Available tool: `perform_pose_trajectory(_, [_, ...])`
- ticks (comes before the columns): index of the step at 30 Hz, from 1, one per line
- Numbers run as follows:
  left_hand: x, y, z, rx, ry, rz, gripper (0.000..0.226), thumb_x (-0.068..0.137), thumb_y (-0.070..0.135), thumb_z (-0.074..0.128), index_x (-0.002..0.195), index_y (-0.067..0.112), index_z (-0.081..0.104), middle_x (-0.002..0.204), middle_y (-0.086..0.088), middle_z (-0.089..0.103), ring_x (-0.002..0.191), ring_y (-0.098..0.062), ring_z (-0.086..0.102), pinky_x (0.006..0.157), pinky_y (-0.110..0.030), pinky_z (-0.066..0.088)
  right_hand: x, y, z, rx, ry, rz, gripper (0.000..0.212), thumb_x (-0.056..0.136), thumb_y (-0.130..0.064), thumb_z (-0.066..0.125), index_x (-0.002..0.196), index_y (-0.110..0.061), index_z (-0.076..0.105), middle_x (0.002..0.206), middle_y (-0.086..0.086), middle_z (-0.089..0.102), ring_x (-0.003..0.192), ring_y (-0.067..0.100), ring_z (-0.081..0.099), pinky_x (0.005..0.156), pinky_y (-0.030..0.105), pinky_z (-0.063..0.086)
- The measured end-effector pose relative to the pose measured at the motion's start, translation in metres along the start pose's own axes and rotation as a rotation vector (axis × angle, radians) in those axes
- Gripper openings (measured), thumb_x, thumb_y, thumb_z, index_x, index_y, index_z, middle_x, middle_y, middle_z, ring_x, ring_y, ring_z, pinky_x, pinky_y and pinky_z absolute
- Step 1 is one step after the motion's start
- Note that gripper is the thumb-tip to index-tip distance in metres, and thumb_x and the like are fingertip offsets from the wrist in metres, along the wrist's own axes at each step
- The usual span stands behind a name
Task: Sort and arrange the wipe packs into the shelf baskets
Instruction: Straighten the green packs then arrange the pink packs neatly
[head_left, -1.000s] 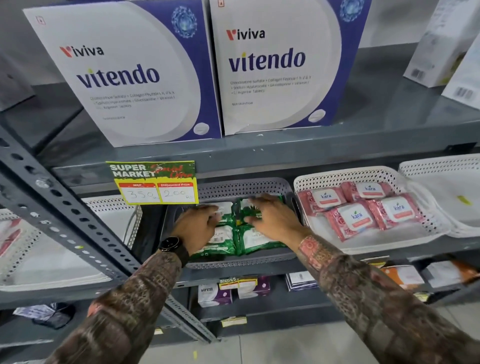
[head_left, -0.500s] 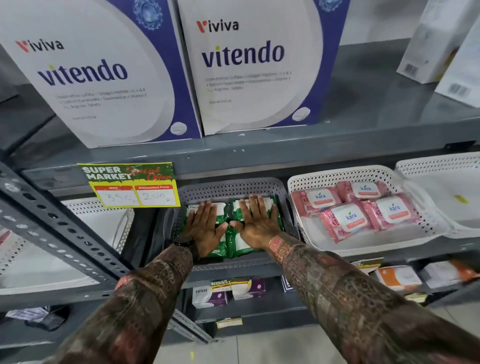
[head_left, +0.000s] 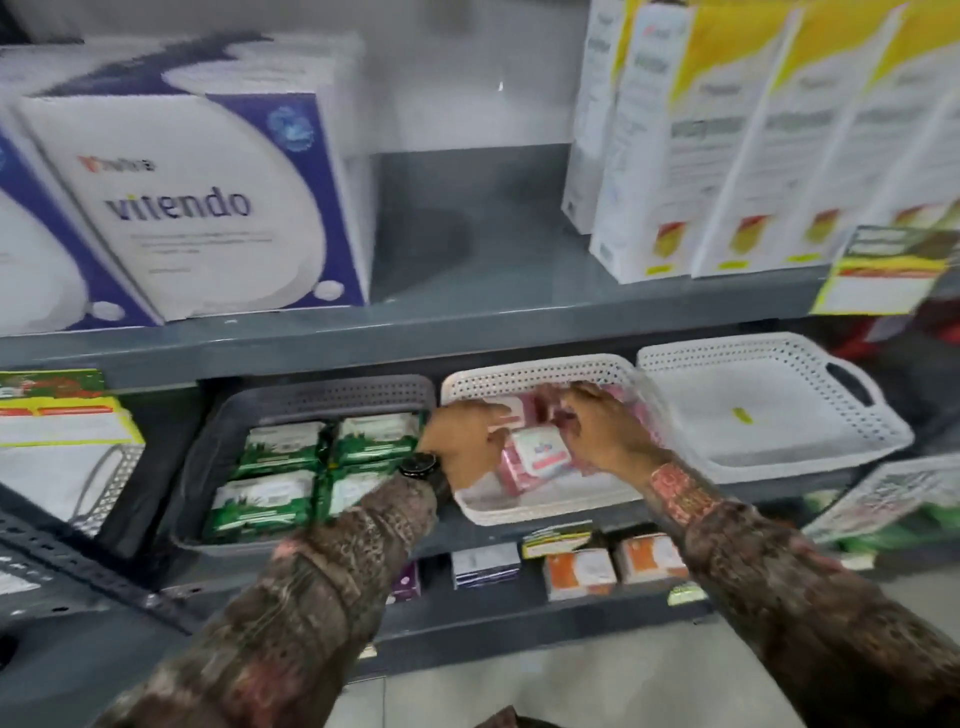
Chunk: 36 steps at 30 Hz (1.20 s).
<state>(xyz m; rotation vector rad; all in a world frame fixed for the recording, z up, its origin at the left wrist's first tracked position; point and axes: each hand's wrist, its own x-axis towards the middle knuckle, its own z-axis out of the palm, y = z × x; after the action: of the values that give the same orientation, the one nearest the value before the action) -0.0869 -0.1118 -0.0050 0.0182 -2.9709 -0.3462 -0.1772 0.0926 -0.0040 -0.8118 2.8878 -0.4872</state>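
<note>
Three baskets are set side by side on the middle shelf (head_left: 519, 525). Four wipe packs (head_left: 311, 473) are laid two by two in the left basket (head_left: 311, 397). In the middle basket (head_left: 540, 371) more packs (head_left: 535, 454) are lain on by both hands. The right basket (head_left: 779, 353) stands just beside it. Boxes (head_left: 197, 208) are stood on the shelf above, small cartons (head_left: 579, 571) below.

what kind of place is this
Most likely a shop aisle, perhaps a supermarket or pharmacy: a grey metal shelf carries printed price tags, rows of identical boxed products, and baskets of wipe packs.
</note>
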Motion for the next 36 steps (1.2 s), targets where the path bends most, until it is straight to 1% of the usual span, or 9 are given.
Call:
perform_pose_trajectory(5, [0.025, 0.059, 0.043, 0.061, -0.286, -0.052, 0.079, 0.086, 0.050, 0.072, 0.154, 0.025, 0.042, 0.157, -0.011, 0.049, 0.142, -0.037, 0.047, 0.117, -0.048, 0.043, -0.023, 0.079, -0.017, -0.168, -0.181, -0.069, 0.092, 0.080, -0.012, 0.083, 0.158, -0.033, 0.039, 0.166, 0.000, 0.039, 0.151, 0.028, 0.040, 0.114, 0.047, 0.048])
perform_pose_trajectory(8, [0.028, 0.073, 0.059, 0.154, -0.276, -0.076, 0.092, 0.081, 0.047, 0.081, 0.156, 0.017, 0.037, 0.154, -0.010, 0.046, 0.138, -0.035, 0.046, 0.111, -0.050, 0.048, -0.020, 0.095, -0.010, -0.247, -0.133, -0.110, 0.088, 0.084, -0.014, 0.078, 0.160, -0.030, 0.037, 0.166, 0.001, 0.040, 0.148, 0.029, 0.043, 0.105, 0.047, 0.055])
perform_pose_trajectory(17, [0.028, 0.059, 0.045, 0.039, -0.302, -0.148, 0.075, 0.083, 0.028, 0.077, 0.152, 0.021, 0.047, 0.149, -0.005, 0.055, 0.131, -0.027, 0.054, 0.113, -0.042, 0.048, -0.012, 0.100, -0.001, -0.206, -0.133, -0.157, 0.073, 0.080, -0.022, 0.085, 0.146, -0.021, 0.054, 0.141, 0.003, 0.062, 0.122, 0.027, 0.061, 0.093, 0.044, 0.061])
perform_pose_trajectory(24, [0.012, 0.038, 0.049, -0.005, -0.350, -0.164, 0.076, 0.086, 0.032, 0.080, 0.153, 0.026, 0.046, 0.160, -0.004, 0.048, 0.145, -0.026, 0.047, 0.122, -0.042, 0.034, -0.008, 0.094, 0.009, -0.263, -0.215, -0.184, 0.076, 0.087, -0.013, 0.077, 0.155, -0.029, 0.045, 0.151, 0.004, 0.050, 0.128, 0.028, 0.054, 0.086, 0.045, 0.064])
perform_pose_trajectory(28, [0.023, 0.033, 0.047, -0.061, -0.109, -0.204, 0.055, 0.095, 0.048, 0.064, 0.146, 0.029, 0.056, 0.147, -0.001, 0.063, 0.115, -0.021, 0.069, 0.098, -0.032, 0.052, 0.007, 0.091, 0.004, 0.014, -0.201, -0.175, 0.082, 0.092, -0.038, 0.074, 0.162, -0.025, 0.033, 0.168, 0.003, 0.032, 0.153, 0.030, 0.032, 0.122, 0.050, 0.035])
perform_pose_trajectory(30, [0.035, 0.034, 0.054, -0.005, -0.026, -0.210, 0.046, 0.103, 0.045, 0.049, 0.142, 0.022, 0.061, 0.147, -0.004, 0.063, 0.123, -0.023, 0.066, 0.103, -0.034, 0.051, 0.025, 0.083, 0.008, 0.016, -0.177, -0.178, 0.085, 0.100, -0.054, 0.058, 0.166, -0.023, 0.016, 0.176, 0.005, 0.010, 0.162, 0.033, 0.011, 0.128, 0.050, 0.013])
perform_pose_trajectory(33, [0.045, 0.037, 0.079, 0.088, -0.198, -0.230, 0.067, 0.108, 0.049, 0.025, 0.162, 0.010, 0.022, 0.173, -0.008, 0.013, 0.161, -0.030, 0.012, 0.132, -0.052, 0.008, 0.048, 0.078, 0.025, -0.047, -0.251, -0.118, 0.091, 0.101, -0.070, 0.038, 0.167, -0.024, -0.005, 0.175, 0.007, -0.018, 0.161, 0.034, -0.016, 0.127, 0.057, -0.007])
perform_pose_trajectory(35, [0.046, 0.035, 0.095, 0.105, -0.231, -0.251, 0.074, 0.108, 0.054, 0.018, 0.165, 0.010, 0.002, 0.174, -0.011, -0.006, 0.162, -0.031, -0.006, 0.127, -0.048, -0.016, 0.054, 0.084, 0.037, -0.077, -0.312, -0.115, 0.090, 0.101, -0.072, 0.031, 0.166, -0.022, -0.006, 0.174, 0.007, -0.021, 0.160, 0.035, -0.018, 0.127, 0.059, -0.009])
perform_pose_trajectory(36, [0.046, 0.033, 0.099, 0.093, -0.223, -0.246, 0.074, 0.108, 0.055, 0.016, 0.165, 0.010, 0.000, 0.174, -0.012, -0.005, 0.162, -0.030, -0.006, 0.125, -0.044, -0.016, 0.054, 0.089, 0.041, -0.083, -0.311, -0.137, 0.087, 0.103, -0.069, 0.030, 0.167, -0.020, -0.001, 0.175, 0.008, -0.017, 0.161, 0.035, -0.014, 0.129, 0.060, -0.006])
